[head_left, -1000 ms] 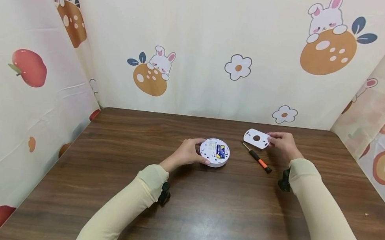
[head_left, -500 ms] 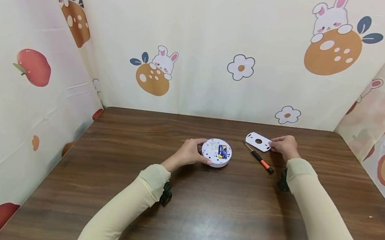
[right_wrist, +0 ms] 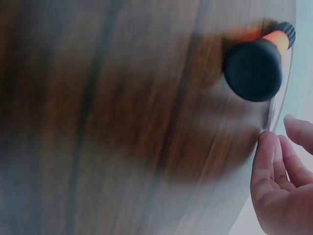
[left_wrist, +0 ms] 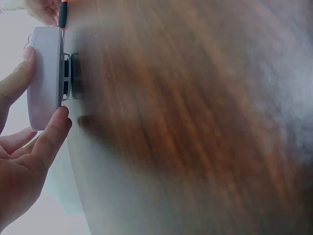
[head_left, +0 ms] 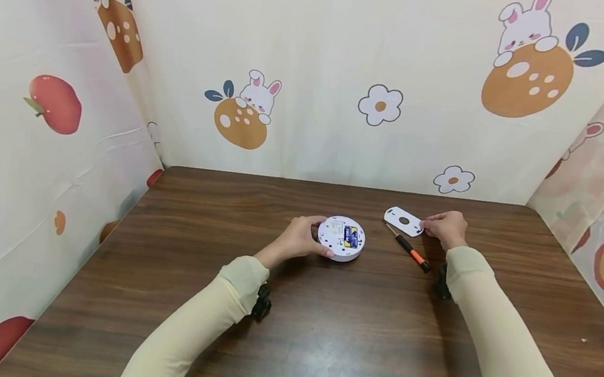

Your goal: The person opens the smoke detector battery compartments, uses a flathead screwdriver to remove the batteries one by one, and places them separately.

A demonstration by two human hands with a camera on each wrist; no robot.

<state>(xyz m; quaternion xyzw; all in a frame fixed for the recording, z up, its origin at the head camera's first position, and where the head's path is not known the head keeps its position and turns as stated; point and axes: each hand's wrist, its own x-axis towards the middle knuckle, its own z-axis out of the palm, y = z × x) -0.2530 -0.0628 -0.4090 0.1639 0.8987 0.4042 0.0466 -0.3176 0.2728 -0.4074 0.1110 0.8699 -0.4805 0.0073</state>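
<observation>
Looks about midway to me: the plate (head_left: 412,224) is off, flat at far right, end pinched by the right hand (head_left: 447,225). Left hand (head_left: 299,238) grips the disc (head_left: 334,242) left of it, battery (head_left: 350,236) exposed. Nothing's joined; screwdriver (head_left: 410,250) lies unheld nearer.

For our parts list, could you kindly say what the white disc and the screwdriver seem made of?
White disc: probably plastic, smooth and satin, with small openings. Screwdriver: likely plastic or rubber handle, matte black and orange; silvery shaft suggests metal.

White disc (head_left: 337,237); white plate (head_left: 414,227); screwdriver (head_left: 411,252) — black-orange
</observation>
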